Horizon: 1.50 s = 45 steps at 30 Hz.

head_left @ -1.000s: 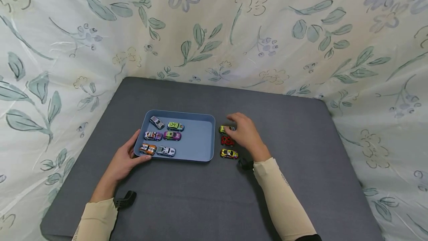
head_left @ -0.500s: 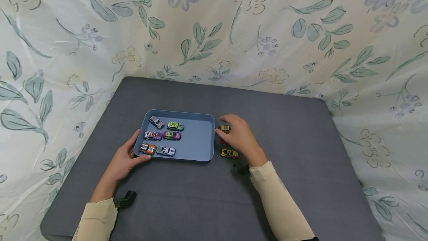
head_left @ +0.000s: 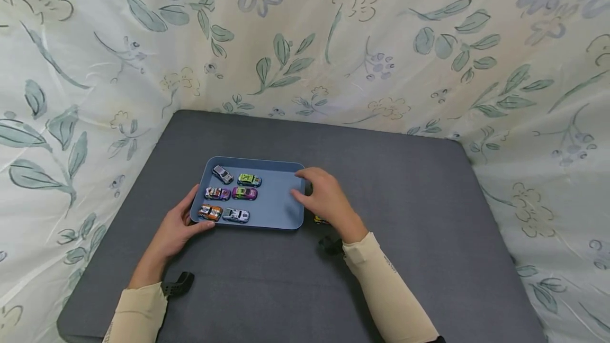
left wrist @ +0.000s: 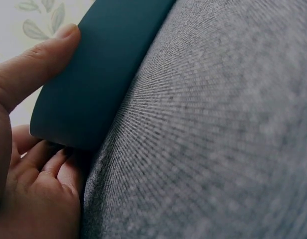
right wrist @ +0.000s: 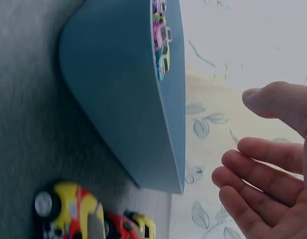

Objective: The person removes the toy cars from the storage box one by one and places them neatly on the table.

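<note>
My left hand (head_left: 176, 229) grips the near-left corner of a blue tray (head_left: 278, 200). Its thumb lies along the tray wall (left wrist: 101, 69) in the left wrist view, fingers tucked at the corner. Inside the tray's left half sit several toy cars: silver (head_left: 222, 174), lime green (head_left: 249, 179), white-purple (head_left: 217, 193), purple-green (head_left: 245, 193), orange (head_left: 210, 212) and pale grey (head_left: 235, 215). Over the tray's right rim hovers my right hand (head_left: 326, 200), empty, fingers relaxed and thumb apart. Beneath it, the right wrist view shows a yellow toy car (right wrist: 76, 209), a red one (right wrist: 121, 224) and another yellow one (right wrist: 146, 225).
The dark grey table (head_left: 405, 189) extends around the tray, with rounded front corners. A flower-patterned curtain (head_left: 295, 68) hangs behind and at both sides. Black wrist mounts (head_left: 178, 283) sit by both cream sleeves (head_left: 388, 285).
My right hand has moved left from above the row of cars beside the tray to over the tray's right rim, carrying nothing. The left hand and tray have stayed put.
</note>
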Motion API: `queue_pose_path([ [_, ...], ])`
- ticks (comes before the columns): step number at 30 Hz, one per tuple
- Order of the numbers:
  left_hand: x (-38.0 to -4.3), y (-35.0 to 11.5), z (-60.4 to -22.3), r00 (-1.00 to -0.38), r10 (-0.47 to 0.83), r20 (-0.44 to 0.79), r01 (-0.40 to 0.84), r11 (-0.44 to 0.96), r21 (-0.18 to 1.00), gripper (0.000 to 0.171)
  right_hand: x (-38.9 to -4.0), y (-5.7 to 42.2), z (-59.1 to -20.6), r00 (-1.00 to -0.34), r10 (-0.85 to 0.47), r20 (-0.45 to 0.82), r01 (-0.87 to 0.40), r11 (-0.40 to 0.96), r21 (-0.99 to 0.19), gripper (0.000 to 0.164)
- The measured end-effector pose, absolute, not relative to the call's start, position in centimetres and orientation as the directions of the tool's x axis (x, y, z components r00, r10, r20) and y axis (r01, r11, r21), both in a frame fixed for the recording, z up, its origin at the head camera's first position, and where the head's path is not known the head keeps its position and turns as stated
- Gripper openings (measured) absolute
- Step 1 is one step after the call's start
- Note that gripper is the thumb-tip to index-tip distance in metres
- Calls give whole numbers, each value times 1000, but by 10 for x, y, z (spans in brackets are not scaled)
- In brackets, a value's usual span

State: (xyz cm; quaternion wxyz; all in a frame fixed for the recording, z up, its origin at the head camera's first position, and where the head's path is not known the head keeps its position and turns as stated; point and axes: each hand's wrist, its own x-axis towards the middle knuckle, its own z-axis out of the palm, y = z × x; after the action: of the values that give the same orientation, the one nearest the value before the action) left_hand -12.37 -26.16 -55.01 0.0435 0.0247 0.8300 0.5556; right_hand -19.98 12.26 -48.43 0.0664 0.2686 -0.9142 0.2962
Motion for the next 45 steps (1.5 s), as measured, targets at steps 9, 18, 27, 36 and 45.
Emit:
queue_pose_path([
  [9,-123,-261,-552,-996,85,-37,-2,383,924,109,-195,108,-488,-843,-460,280,-536,669,-514,41],
  [18,-124,-261,-552,-995,86,-41,-4,388,922,109,-191,95,-488,-831,-486,271,-551,646,-529,40],
  [27,-124,-262,-552,-995,90,-33,4,388,922,109,-187,84,-488,-821,-499,276,-566,647,-511,40],
  [36,-124,-263,-552,-996,84,-42,-5,398,917,109,-187,77,-491,-804,-524,280,-586,623,-519,38],
  [45,-125,-261,-553,-995,83,-52,-15,396,918,109,-184,68,-499,-795,-544,269,-593,602,-534,37],
])
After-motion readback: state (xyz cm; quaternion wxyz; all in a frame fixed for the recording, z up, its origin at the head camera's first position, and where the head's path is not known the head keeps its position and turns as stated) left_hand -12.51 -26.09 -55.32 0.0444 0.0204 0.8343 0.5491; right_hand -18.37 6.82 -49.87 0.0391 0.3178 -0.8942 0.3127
